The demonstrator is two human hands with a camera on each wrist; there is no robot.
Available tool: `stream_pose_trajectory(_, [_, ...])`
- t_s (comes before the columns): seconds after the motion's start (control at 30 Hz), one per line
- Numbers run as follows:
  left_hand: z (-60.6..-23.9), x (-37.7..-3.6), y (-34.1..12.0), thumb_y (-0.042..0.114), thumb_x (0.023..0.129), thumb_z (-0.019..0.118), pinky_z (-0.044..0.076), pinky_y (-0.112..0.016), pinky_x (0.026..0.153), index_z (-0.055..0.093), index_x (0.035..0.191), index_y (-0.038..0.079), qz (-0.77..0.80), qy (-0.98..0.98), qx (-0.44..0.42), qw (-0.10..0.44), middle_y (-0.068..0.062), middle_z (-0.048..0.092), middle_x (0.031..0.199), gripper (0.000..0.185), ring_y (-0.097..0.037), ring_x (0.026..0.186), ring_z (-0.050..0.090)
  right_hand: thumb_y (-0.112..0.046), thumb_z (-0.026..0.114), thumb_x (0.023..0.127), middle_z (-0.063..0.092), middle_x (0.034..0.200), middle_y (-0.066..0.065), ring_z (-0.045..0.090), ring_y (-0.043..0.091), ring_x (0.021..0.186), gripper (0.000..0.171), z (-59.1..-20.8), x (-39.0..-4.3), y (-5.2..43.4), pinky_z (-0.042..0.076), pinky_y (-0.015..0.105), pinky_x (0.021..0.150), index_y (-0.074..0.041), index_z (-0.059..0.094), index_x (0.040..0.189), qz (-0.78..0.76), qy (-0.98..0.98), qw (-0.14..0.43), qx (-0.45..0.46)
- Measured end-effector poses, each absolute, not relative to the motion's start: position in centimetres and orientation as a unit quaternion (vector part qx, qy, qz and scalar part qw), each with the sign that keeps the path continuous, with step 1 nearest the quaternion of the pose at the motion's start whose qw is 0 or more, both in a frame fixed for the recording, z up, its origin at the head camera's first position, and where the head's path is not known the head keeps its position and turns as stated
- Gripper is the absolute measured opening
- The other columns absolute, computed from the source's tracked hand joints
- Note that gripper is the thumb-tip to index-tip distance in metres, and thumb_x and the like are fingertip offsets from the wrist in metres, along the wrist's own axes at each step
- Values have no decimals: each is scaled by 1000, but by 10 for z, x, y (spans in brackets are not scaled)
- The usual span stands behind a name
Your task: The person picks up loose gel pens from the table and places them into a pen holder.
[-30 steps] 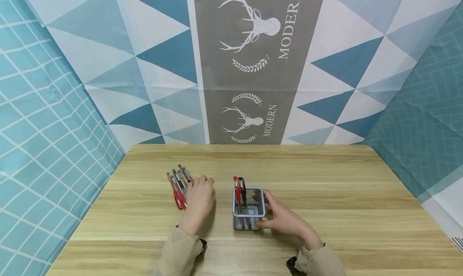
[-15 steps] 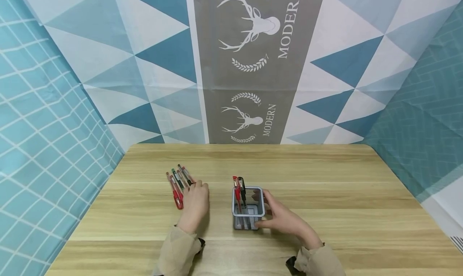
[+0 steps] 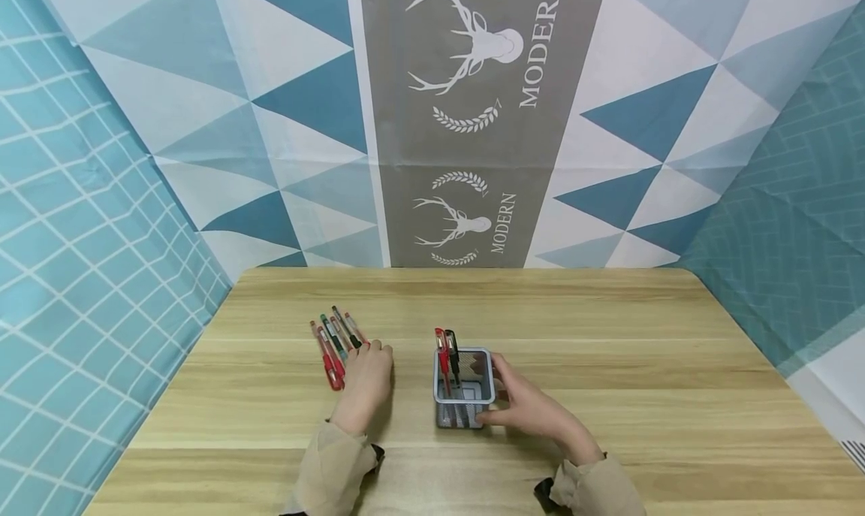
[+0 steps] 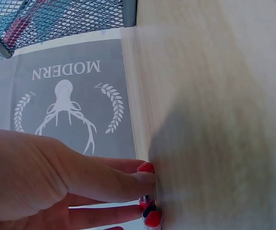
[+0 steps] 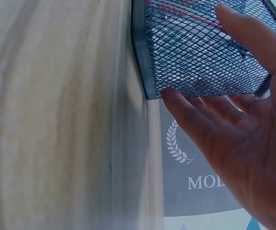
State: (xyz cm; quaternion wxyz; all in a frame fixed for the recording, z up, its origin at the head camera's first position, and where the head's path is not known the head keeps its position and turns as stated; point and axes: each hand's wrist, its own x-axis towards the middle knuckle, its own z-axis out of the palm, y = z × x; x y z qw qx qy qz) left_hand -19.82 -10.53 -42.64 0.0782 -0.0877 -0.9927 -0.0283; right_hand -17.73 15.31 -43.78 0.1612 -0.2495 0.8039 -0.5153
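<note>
My left hand (image 3: 366, 381) reaches down to a group of pens on the table. In the left wrist view its thumb and fingers pinch the red end of a red pen (image 4: 146, 167); most of that pen is hidden. Beside the fingertips lie several other pens, among them a red pen (image 3: 328, 360) and a green-capped pen (image 3: 330, 331). My right hand (image 3: 530, 407) holds a square metal mesh pen holder (image 3: 465, 402) from its right side, thumb in front and fingers behind. Upright inside the holder lean a red pen (image 3: 443, 360) and a black pen (image 3: 453, 360).
The wooden table (image 3: 649, 366) reaches back to a patterned wall cloth (image 3: 473, 140). Blue tiled cloth (image 3: 88, 238) closes off the left side, and teal cloth (image 3: 797, 223) the right. Bare wood lies between the pens and the holder.
My left hand has shifted slightly left onto the pens, and the rightmost red pen has turned a little away from its neighbour. My right hand and the pen holder have stayed in place.
</note>
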Motion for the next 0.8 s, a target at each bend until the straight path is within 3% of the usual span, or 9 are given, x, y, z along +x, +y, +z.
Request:
stream_pose_trajectory(0.6, [-428,-201,-106,-5,74,62,46,-44,69,64,81,3,-22,-989,-106,98,-12,61,81,10,-30,79,57,-19,75,73,48,124,14,50,30,113,89,-437,-178,153,44,32,93,-16,18,141,-517,801,164,-253])
stream_pose_trajectory(0.8, [-431,-201,-107,-5,72,63,47,-43,65,64,74,3,-19,-984,-117,130,-12,63,77,8,-30,76,59,-19,76,72,48,124,14,49,31,115,89,-438,-178,153,44,33,94,-16,19,141,-518,800,164,-254])
